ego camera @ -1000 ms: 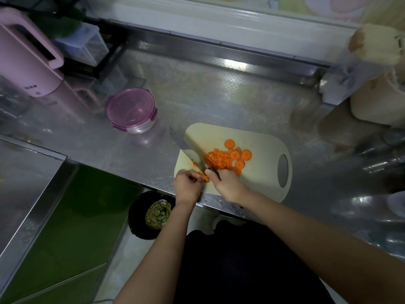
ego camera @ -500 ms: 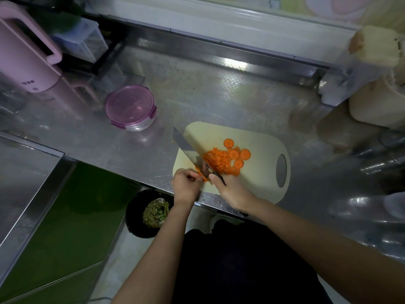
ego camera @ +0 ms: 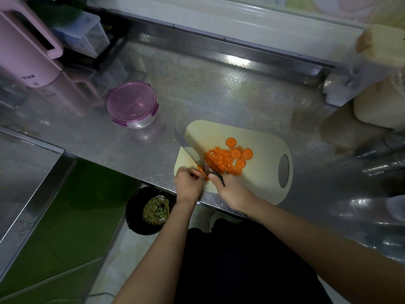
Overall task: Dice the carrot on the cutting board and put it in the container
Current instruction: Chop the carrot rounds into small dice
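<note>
A cream cutting board [ego camera: 260,176] lies on the steel counter. On it sits a heap of diced carrot [ego camera: 219,160] with several round carrot slices [ego camera: 241,154] to its right. My right hand [ego camera: 230,189] grips the handle of a knife [ego camera: 192,151], whose blade angles up-left past the board's left edge. My left hand [ego camera: 189,183] pinches a small piece of carrot [ego camera: 202,172] against the board, just left of the blade. A round container with a purple lid [ego camera: 132,104], lid on, stands up-left of the board.
A pink kettle [ego camera: 26,49] stands at the far left, with a clear plastic box [ego camera: 83,34] behind it. A cream appliance [ego camera: 379,102] sits at the right. Below the counter edge is a black bin [ego camera: 151,210] with scraps. A sink edge [ego camera: 32,172] lies lower left.
The knife has shifted slightly between strokes beside my left hand; the left hand still pinches the carrot piece. The view has drifted a little.
</note>
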